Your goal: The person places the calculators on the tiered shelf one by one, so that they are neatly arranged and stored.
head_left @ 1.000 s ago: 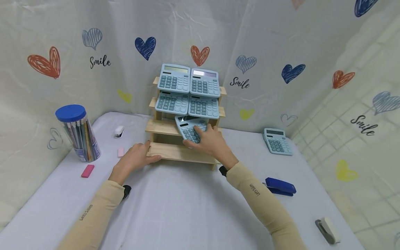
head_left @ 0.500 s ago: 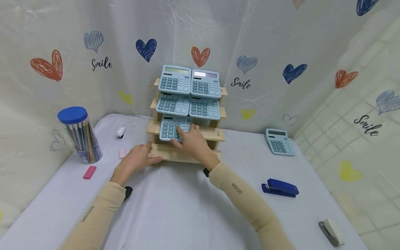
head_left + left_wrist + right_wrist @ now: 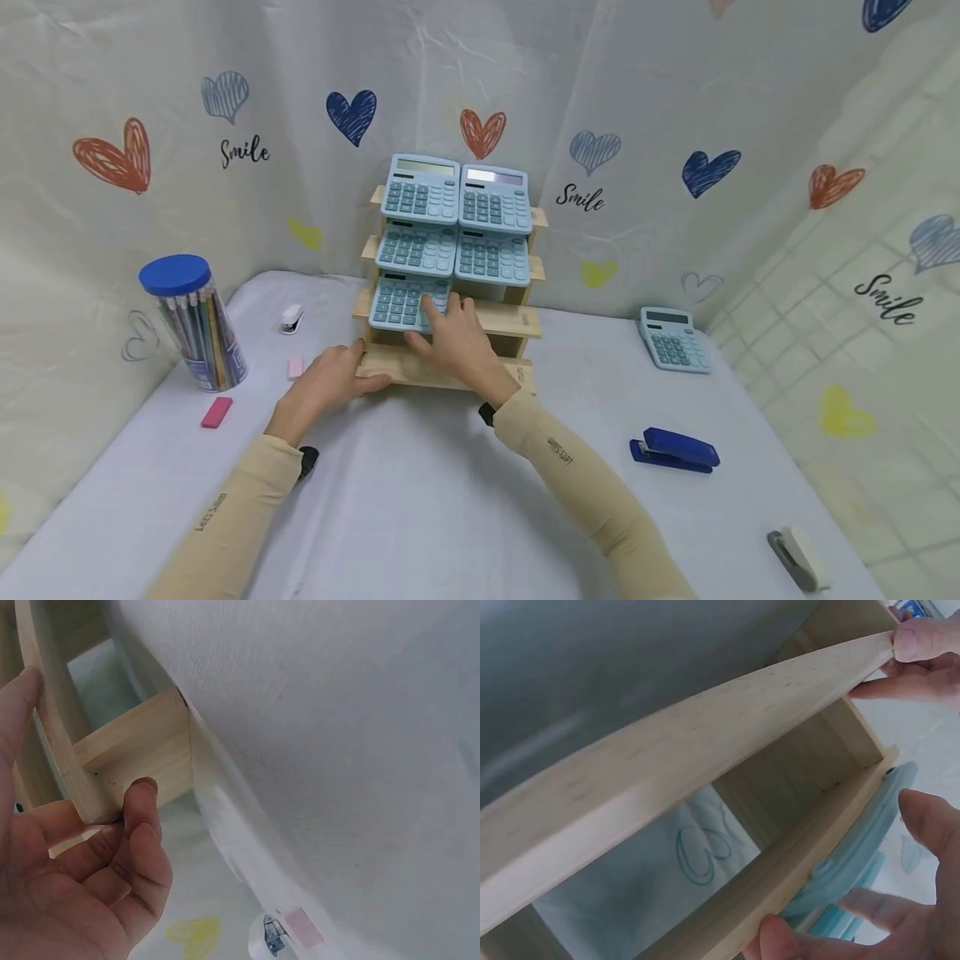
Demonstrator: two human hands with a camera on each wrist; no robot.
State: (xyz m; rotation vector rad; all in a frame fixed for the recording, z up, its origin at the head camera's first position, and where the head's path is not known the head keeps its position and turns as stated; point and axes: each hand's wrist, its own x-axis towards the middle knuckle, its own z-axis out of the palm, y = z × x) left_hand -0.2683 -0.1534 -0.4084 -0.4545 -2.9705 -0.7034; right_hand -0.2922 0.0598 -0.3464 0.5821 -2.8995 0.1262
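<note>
A tiered wooden rack (image 3: 495, 317) stands against the back curtain. On its third tier down, at the left, lies a light blue calculator (image 3: 397, 304). My right hand (image 3: 456, 343) touches this calculator with spread fingers at its face and right side, the thumb by its lower edge. In the right wrist view one fingertip (image 3: 776, 937) reaches the wooden shelf edge beside the calculator (image 3: 840, 851). My left hand (image 3: 326, 379) grips the left end of the lowest shelf, fingers curled at its corner in the left wrist view. Two pairs of calculators (image 3: 491, 200) fill the upper tiers.
Another calculator (image 3: 675, 339) lies far right, with a blue stapler (image 3: 675, 450) and a white-grey stapler (image 3: 797, 560) nearer. At left are a blue-lidded tub of pencils (image 3: 195, 325), a small white stapler (image 3: 291, 318), a pale pink eraser (image 3: 296, 367) and a darker pink eraser (image 3: 217, 412).
The calculator under my right hand was tilted at the rack's middle; it has straightened, settled on the third tier and slid left. My right hand moved left with it; my left hand stays put.
</note>
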